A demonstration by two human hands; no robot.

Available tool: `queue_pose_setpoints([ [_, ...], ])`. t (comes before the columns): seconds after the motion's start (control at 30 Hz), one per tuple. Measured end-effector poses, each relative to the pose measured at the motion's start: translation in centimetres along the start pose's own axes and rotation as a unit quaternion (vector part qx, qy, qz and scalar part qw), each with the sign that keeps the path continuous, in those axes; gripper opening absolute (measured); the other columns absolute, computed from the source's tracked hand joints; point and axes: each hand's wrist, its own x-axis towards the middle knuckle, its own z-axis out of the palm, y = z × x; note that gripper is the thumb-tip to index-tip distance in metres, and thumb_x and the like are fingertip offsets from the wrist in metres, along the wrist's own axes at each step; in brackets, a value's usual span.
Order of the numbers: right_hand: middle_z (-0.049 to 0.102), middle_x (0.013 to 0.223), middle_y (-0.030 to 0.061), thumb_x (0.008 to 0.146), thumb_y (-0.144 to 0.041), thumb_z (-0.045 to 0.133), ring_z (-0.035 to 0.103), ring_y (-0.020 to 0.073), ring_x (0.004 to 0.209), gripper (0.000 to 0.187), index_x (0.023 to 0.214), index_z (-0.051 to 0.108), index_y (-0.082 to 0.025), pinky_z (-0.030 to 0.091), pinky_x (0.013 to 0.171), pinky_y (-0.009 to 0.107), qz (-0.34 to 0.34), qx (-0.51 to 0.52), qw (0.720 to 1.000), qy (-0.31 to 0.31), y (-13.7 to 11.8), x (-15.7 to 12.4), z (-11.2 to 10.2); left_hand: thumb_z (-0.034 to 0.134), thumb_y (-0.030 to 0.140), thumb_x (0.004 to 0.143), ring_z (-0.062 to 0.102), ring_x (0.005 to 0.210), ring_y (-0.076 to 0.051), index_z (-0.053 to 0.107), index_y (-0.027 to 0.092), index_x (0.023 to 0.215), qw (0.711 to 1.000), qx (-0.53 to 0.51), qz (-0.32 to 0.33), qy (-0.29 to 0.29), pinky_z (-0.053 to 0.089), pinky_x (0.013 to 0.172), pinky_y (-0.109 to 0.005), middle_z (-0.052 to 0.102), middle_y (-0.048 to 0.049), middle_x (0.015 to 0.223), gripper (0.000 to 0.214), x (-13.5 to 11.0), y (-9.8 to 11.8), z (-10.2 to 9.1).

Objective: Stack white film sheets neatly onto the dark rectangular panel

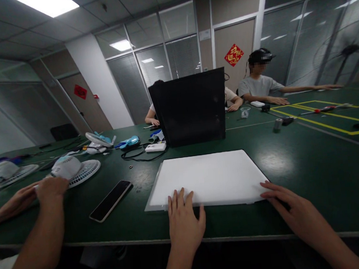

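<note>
A white flat sheet (206,176) lies on the green table (311,173) in front of me. My left hand (183,220) rests flat on its near edge, fingers stretched out and slightly apart. My right hand (288,204) lies open at the sheet's near right corner, fingertips touching it. Neither hand holds anything. Behind the sheet stands a black upright box (191,106).
A black phone (110,200) lies left of the sheet. At the left, a co-worker's hands (47,188) work on a small white fan (75,169). Cables, a white adapter (155,147) and tools lie further back. Another person (261,87) sits across the table by yellow tape lines (323,124).
</note>
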Motion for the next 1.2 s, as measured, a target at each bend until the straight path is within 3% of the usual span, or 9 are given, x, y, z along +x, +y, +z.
queue_pose_setpoints([
  [0.33,0.071,0.132,0.0018,0.108,-0.062,0.042,0.070,0.0331,0.118,0.048,0.116,0.079,-0.033,0.056,0.108,0.073,-0.001,-0.050,0.998,0.025,0.5,-0.4,0.6,0.064,0.034,0.098,0.046,0.155,-0.039,0.075,0.023,0.132,0.997,-0.026,-0.018,0.070,0.023,0.133,-0.067,0.061,-0.0141,0.156,0.037,-0.1,-0.7,1.0],
  [0.47,0.071,0.132,0.0020,0.108,-0.061,0.042,0.071,0.0317,0.115,0.048,0.115,0.079,-0.031,0.057,0.108,0.071,-0.002,-0.062,0.998,0.033,0.6,-0.6,0.7,0.061,0.037,0.102,0.050,0.152,-0.036,0.078,0.024,0.127,0.998,-0.036,-0.020,0.041,0.022,0.134,-0.066,0.067,-0.0111,0.151,0.033,0.0,-0.6,0.7],
  [0.7,0.070,0.134,0.0029,0.108,-0.060,0.043,0.071,0.0298,0.115,0.047,0.119,0.078,-0.030,0.058,0.110,0.065,0.002,-0.074,0.997,0.034,0.4,-0.8,0.7,0.058,0.041,0.101,0.043,0.157,-0.038,0.074,0.024,0.139,1.000,-0.025,-0.015,0.001,0.018,0.134,-0.067,0.058,-0.0090,0.161,0.044,0.2,-0.3,0.3],
  [1.03,0.068,0.137,0.0079,0.106,-0.058,0.046,0.069,0.0302,0.119,0.049,0.120,0.078,-0.024,0.058,0.113,0.058,-0.001,-0.076,0.997,0.027,0.5,-0.7,0.7,0.059,0.039,0.099,0.042,0.158,-0.040,0.073,0.025,0.142,1.000,-0.004,-0.010,-0.005,0.022,0.133,-0.069,0.054,-0.0109,0.165,0.047,0.2,0.1,-0.4],
  [1.2,0.068,0.138,0.0074,0.105,-0.056,0.045,0.068,0.0307,0.122,0.049,0.122,0.078,-0.024,0.057,0.112,0.061,-0.005,-0.083,0.996,0.018,0.5,-0.6,0.7,0.058,0.040,0.100,0.041,0.158,-0.040,0.070,0.025,0.146,1.000,0.009,-0.007,-0.018,0.022,0.132,-0.069,0.052,-0.0107,0.166,0.049,0.2,0.2,-0.6],
])
